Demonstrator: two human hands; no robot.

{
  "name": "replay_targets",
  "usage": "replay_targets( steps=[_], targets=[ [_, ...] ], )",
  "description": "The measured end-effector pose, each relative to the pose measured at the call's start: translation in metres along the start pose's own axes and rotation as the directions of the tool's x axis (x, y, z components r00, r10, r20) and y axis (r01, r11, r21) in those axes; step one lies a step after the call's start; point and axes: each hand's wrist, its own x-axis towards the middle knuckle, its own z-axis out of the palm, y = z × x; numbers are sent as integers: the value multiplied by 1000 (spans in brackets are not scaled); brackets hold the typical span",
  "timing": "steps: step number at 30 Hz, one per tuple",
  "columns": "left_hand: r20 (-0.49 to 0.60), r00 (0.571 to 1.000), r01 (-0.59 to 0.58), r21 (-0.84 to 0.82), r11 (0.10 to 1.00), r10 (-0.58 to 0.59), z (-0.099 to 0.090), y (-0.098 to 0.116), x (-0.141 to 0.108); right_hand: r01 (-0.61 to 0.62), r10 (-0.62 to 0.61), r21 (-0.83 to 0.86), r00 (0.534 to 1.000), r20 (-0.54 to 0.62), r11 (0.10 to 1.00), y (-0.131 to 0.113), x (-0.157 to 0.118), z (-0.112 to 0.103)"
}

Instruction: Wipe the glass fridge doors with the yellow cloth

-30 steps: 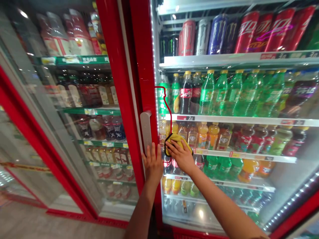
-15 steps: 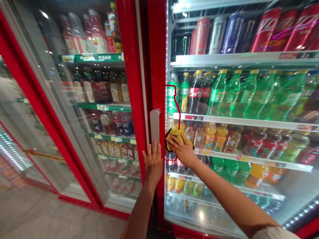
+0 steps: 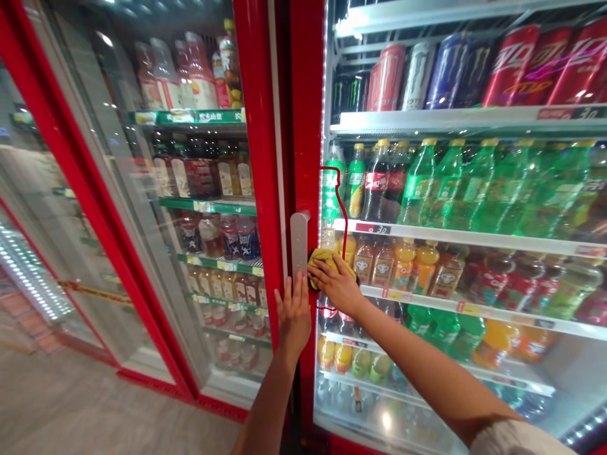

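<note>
My right hand presses a yellow cloth with a dark edge against the right cooler's glass door, where the glass meets the red door frame. The fingers lie spread over the cloth. My left hand rests with fingers stretched out on the lower end of the grey door handle and the red frame beside it. It grasps nothing. The cloth sits just right of the handle, close to the left fingertips. The handle's lower end is hidden behind the left hand.
Behind the right glass stand shelves of cans and bottles, with green bottles and red cans. A red bottle-shaped outline marks the glass. Another red-framed cooler stands on the left, over a grey floor.
My right hand has slid the cloth left across the glass, nearer to the handle and onto the frame's edge. My left hand stays at the handle. The view has shifted slightly.
</note>
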Motion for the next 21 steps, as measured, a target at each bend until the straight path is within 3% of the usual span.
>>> replay_targets(
  steps=[4, 9, 12, 16, 18, 21],
  targets=[
    [0, 1000, 9, 11, 1000, -9, -1, 0, -1, -103, 104, 12, 987, -122, 995, 5, 12, -9],
    [-35, 999, -2, 31, 1000, 3, -1, -1, -3, 71, -80, -62, 981, -174, 996, 12, -7, 0],
    [-68, 998, 8, 75, 997, -3, -1, -2, -5, 102, -127, -94, 937, -326, 990, 17, -13, -12],
    [-110, 994, 16, 95, 995, -6, 0, -5, -6, 151, -215, -161, 818, -533, 975, 20, 20, -48],
    [-128, 992, 16, 87, 996, -5, 1, -6, -6, 146, -210, -161, 822, -529, 976, 22, 48, -62],
    [-136, 990, 42, 72, 997, -32, -1, -6, -6, 103, -134, -93, 884, -449, 990, 27, 80, -66]
  ],
)
